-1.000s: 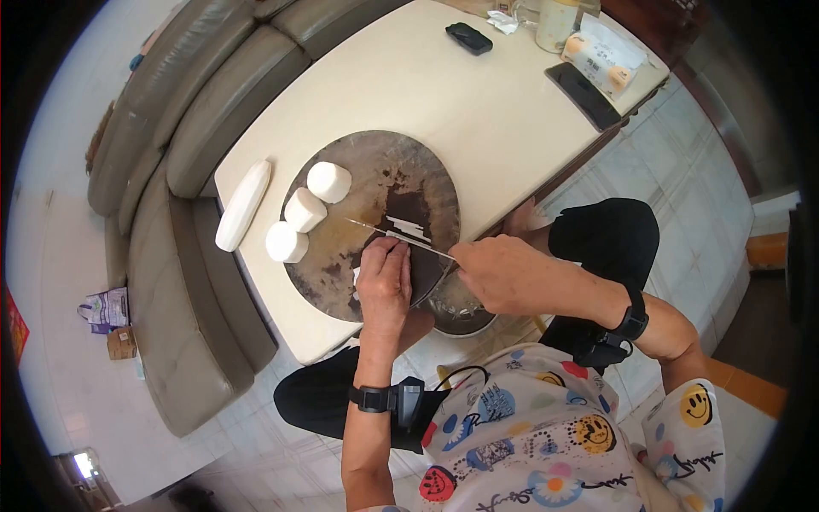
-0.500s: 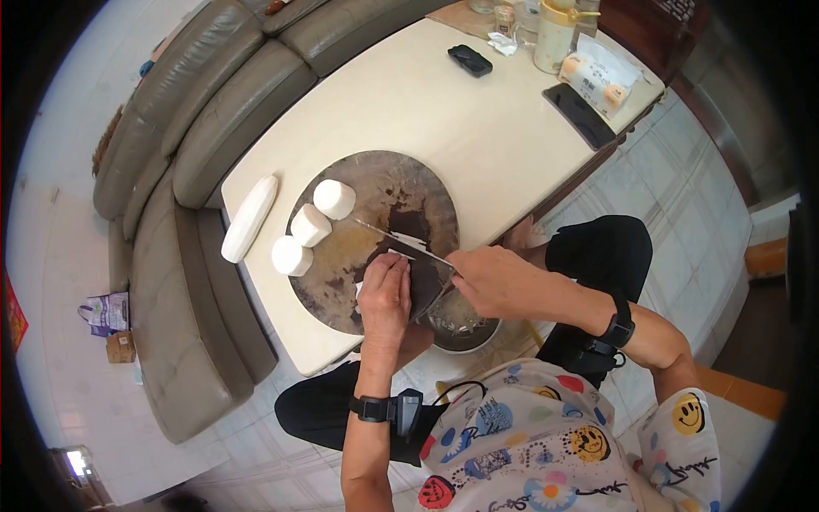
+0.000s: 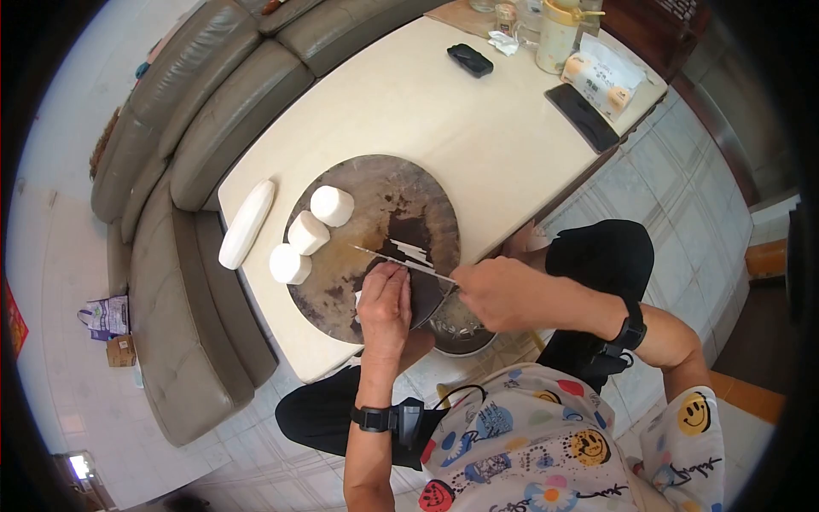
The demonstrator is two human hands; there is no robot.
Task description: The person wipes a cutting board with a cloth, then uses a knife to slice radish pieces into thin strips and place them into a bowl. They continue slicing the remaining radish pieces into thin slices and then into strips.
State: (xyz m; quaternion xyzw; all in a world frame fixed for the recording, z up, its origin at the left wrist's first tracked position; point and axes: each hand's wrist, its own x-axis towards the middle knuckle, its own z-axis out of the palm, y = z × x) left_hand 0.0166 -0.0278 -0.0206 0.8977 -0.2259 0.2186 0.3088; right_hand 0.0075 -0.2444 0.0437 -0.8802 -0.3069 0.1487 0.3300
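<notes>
A round, dark-stained chopping board (image 3: pixel 380 175) lies at the table's near end. My right hand (image 3: pixel 497 293) is closed round the handle of a knife (image 3: pixel 397 260), whose blade stretches left across the board. Close beside the blade, my left hand (image 3: pixel 386 299) presses its bent fingers onto a white radish piece (image 3: pixel 358 302), mostly hidden under the palm. Just beyond the blade lie a few thin white radish strips (image 3: pixel 412 251). Three thick radish chunks, a far one (image 3: pixel 332 206), a middle one (image 3: pixel 308 232) and a near one (image 3: pixel 290 264), stand along the board's left side.
Left of the board a long peeled radish (image 3: pixel 247 224) rests on the cream table (image 3: pixel 401 102). A phone (image 3: pixel 582 116), tissue pack (image 3: pixel 604 78), black case (image 3: pixel 470 60) and jug (image 3: pixel 556 38) sit farther back. Below the board's edge is a bowl (image 3: pixel 463 334). A grey sofa (image 3: pixel 196 316) borders the left.
The strips beyond the blade now lie more exposed, with the blade slightly nearer my body. My right hand has shifted a little toward me. My left hand stays on the radish piece.
</notes>
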